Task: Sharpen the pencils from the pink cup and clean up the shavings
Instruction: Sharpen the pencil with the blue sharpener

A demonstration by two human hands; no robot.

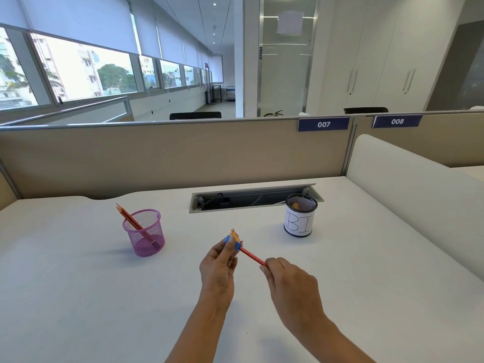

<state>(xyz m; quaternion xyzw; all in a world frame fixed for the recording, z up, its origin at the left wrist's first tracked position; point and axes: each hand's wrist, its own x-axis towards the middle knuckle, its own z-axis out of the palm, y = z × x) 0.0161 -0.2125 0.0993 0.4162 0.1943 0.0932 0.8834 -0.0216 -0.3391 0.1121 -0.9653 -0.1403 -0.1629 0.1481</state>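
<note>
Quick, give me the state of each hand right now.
Left hand: closed on the blue sharpener, shavings curling out of it.
Right hand: closed on the red pencil, whose tip sits in the sharpener.

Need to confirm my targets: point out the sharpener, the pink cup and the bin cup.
sharpener (237,245): head view, blue body.
pink cup (146,241): head view, mesh wall.
bin cup (298,223): head view, paper label.

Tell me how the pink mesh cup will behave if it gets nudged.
The pink mesh cup probably slides or tips easily: it is open wire mesh, so likely light. The pencils lean out over its left rim, so it may tip that way. On the smooth white desk it would likely skid.
</note>
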